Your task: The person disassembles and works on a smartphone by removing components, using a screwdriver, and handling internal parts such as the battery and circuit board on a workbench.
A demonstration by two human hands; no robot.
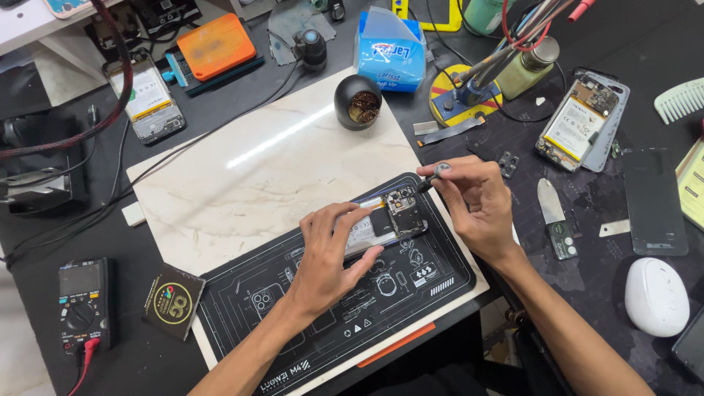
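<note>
Head view looks down on a dark work surface [220,117] with a pale marble slab [242,169] lying on it and a black printed mat [330,323] on the slab's near end. An opened phone [389,220], back cover off and circuit board showing, lies on the mat's far edge. Left hand [334,253] rests over the phone with fingers spread and curled down on its body, pinning it flat. Right hand [473,202] is closed around a small screwdriver [433,176], thumb and fingers pinched together on its handle, the tip touching the phone's upper corner.

Beyond the slab sits a round black holder of brass wool [359,103], with a blue tissue pack [390,51] just behind it. To the right, well apart from the hands, lie a second opened phone [579,125] with its battery showing, a black phone back [653,202] and a white oval mouse [656,297]. At far left lies a third opened phone [147,99], and a multimeter [83,302] sits near the front edge beside a small black card [172,301].
</note>
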